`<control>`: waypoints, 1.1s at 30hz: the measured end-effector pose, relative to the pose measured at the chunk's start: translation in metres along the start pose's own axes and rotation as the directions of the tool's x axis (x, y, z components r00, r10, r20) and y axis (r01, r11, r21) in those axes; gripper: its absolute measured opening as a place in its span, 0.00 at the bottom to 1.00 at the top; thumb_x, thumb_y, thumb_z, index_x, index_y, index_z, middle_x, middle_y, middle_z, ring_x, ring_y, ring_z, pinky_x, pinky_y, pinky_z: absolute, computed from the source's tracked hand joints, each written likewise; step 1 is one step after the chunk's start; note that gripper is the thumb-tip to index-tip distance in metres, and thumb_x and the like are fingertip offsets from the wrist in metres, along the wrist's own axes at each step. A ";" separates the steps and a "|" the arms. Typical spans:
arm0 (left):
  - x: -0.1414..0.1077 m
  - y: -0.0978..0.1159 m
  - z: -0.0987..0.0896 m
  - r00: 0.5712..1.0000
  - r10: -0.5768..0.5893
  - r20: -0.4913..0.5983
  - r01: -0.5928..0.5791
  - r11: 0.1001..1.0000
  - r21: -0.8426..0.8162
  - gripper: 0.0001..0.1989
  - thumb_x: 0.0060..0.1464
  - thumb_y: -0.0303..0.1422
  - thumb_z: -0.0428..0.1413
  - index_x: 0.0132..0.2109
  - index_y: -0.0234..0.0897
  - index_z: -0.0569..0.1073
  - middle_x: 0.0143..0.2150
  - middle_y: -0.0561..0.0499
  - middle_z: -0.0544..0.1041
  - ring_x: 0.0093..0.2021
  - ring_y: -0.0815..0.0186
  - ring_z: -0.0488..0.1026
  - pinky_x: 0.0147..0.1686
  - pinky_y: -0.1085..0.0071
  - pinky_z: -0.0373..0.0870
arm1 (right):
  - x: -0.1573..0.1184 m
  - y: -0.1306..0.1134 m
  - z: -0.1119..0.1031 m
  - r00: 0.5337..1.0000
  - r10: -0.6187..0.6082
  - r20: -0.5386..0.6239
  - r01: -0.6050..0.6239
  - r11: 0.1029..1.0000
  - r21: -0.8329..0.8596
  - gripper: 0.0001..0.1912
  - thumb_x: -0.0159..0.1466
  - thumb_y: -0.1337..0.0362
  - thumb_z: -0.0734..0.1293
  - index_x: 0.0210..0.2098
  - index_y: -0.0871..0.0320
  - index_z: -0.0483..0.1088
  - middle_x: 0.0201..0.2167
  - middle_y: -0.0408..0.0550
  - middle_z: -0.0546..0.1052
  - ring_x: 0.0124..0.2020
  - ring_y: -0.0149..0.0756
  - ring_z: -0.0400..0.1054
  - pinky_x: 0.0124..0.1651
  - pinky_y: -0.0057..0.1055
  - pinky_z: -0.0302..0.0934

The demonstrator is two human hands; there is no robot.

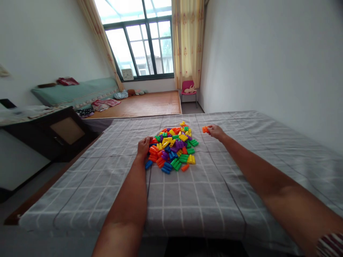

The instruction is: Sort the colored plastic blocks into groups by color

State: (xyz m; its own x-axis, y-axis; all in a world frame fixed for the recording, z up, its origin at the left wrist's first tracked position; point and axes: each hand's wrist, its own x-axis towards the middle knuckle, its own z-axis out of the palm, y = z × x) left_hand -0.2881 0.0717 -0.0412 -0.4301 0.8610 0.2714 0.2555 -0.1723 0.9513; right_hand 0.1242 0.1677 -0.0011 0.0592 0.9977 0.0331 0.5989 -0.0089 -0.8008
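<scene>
A heap of plastic pieces (174, 146) in orange, yellow, green, blue and purple lies on the grey checked cloth (171, 200). At the heap's left edge is my left hand (144, 145), its fingers closed against an orange piece (153, 141). My right hand (215, 131) is to the right of the heap, apart from it, and pinches an orange piece (205, 129) between thumb and fingers. A single orange piece (185, 167) lies at the heap's front edge.
Behind the cloth-covered table is a bed with a brown mat (150, 101). A pink chair (188, 85) holding a soft toy stands at the back. On the left is a dark cabinet (63, 134); a white wall (268, 64) runs along the right.
</scene>
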 end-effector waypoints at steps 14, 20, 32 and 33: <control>0.003 -0.005 -0.003 1.000 -0.010 0.015 0.010 1.000 0.003 0.26 0.52 0.52 0.53 0.41 0.32 0.79 0.41 0.41 0.82 0.41 0.56 0.78 0.42 0.63 0.73 | 0.006 0.054 0.005 0.937 -0.311 -0.157 0.242 0.905 -0.350 0.20 0.61 0.61 0.66 0.52 0.58 0.72 0.46 0.54 0.74 0.32 0.32 0.70 0.44 0.31 0.64; 0.001 -0.003 -0.003 1.000 -0.026 0.017 0.026 1.000 -0.007 0.27 0.50 0.53 0.54 0.41 0.32 0.79 0.39 0.42 0.82 0.40 0.56 0.78 0.41 0.63 0.73 | 0.006 0.048 0.003 0.928 -0.348 -0.135 0.285 0.895 -0.344 0.18 0.62 0.63 0.65 0.50 0.59 0.74 0.44 0.56 0.75 0.34 0.37 0.70 0.42 0.35 0.66; 0.000 -0.003 0.000 1.000 0.005 0.009 -0.005 1.000 0.019 0.25 0.52 0.52 0.54 0.39 0.32 0.79 0.39 0.42 0.82 0.41 0.58 0.78 0.42 0.64 0.73 | -0.081 -0.070 0.047 0.561 -0.688 0.461 0.748 0.659 0.074 0.11 0.61 0.55 0.68 0.37 0.54 0.77 0.29 0.43 0.79 0.28 0.32 0.69 0.33 0.28 0.62; 0.001 -0.004 0.000 1.000 0.005 0.010 -0.006 1.000 0.019 0.25 0.52 0.52 0.54 0.39 0.32 0.79 0.39 0.42 0.82 0.41 0.58 0.78 0.42 0.64 0.73 | -0.088 -0.072 0.051 0.556 -0.677 0.483 0.759 0.650 0.036 0.11 0.61 0.56 0.68 0.38 0.55 0.76 0.29 0.43 0.78 0.27 0.32 0.69 0.32 0.27 0.61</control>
State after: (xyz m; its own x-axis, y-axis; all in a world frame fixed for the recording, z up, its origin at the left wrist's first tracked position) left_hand -0.2893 0.0728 -0.0447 -0.4200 0.8648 0.2750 0.2746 -0.1677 0.9468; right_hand 0.0350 0.0844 0.0227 -0.7578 0.5932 0.2716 0.4053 0.7543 -0.5165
